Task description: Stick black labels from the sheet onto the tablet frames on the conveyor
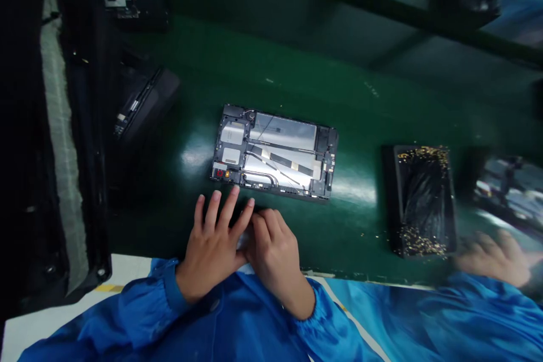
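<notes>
I see one left hand [214,243] fanned open, one right hand [274,254] curled; I can't tell either's hold. One opened device [280,130], their one o'clock.

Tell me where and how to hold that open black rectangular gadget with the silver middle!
Probably hold the gadget by the rims of its two short ends, left hand on one, right hand on the other, coming from the near side. It lies flat, its long side facing the person, and thin dark strips lie uncovered across its silver middle, so that's worth avoiding.
</notes>
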A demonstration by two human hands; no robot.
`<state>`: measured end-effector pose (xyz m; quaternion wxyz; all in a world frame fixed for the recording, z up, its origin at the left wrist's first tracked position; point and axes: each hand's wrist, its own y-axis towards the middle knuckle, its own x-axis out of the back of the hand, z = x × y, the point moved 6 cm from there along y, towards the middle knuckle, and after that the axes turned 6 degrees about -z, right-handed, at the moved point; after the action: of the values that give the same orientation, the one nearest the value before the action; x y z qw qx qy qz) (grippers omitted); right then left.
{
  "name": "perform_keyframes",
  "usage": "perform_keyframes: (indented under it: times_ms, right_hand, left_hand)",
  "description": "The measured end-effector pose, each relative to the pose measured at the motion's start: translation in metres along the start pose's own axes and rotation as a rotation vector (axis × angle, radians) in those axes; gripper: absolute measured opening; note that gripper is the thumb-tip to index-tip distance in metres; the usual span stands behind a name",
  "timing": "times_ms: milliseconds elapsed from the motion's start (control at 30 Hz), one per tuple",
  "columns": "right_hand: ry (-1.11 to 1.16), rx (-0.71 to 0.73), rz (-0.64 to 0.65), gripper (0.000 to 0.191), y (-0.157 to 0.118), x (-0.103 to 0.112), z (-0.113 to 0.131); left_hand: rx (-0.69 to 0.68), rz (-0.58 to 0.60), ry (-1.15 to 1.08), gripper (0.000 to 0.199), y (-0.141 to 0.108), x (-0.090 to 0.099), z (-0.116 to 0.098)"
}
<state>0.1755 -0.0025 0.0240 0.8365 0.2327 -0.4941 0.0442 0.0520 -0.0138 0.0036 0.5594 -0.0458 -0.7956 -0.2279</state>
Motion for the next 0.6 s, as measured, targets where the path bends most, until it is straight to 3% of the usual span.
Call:
perform_keyframes:
  times_ms: [167,300,433,600]
  right_hand:
    - [0.103,0.038,0.003,0.021,0.003,-0.003,-0.01]
    - [0.265,0.011,-0.069,0.022,0.005,0.01,-0.022]
    - [0.104,0.008,-0.193,0.022,0.022,0.026,-0.032]
    - [-0.031,0.072,-0.181,0.019,0.045,0.019,-0.032]
  left_hand:
    - [-0.017,0.046,0.028,0.085,0.002,-0.004,0.0]
    - [0.007,0.037,0.025,0.091,0.002,-0.001,0.0]
    - [-0.023,0.037,0.01,0.107,0.004,0.002,0.0]
    - [-0.019,0.019,0.023,0.117,0.011,-0.002,0.002]
